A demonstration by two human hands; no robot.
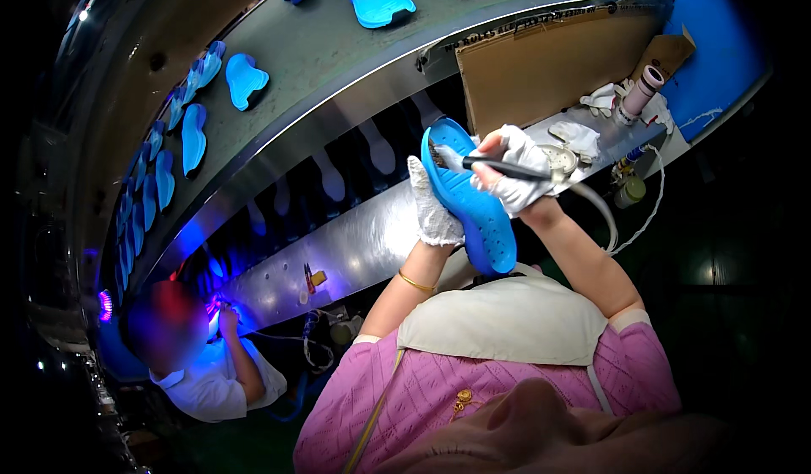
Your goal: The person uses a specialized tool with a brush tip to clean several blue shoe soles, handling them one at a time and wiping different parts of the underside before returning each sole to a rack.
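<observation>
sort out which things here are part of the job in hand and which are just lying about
In the job:
- blue shoe sole, held by the left hand
- brush, held by the right hand

Lying about:
- blue soles on the conveyor
- cardboard sheet
- spare white gloves
- small jar

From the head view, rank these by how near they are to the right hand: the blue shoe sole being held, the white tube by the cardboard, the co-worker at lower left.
1. Blue shoe sole: right beside the right hand, toward the left, where the brush tip meets it.
2. White tube: up and to the right, on the shelf by the cardboard.
3. Co-worker: far off at the lower left.
</observation>
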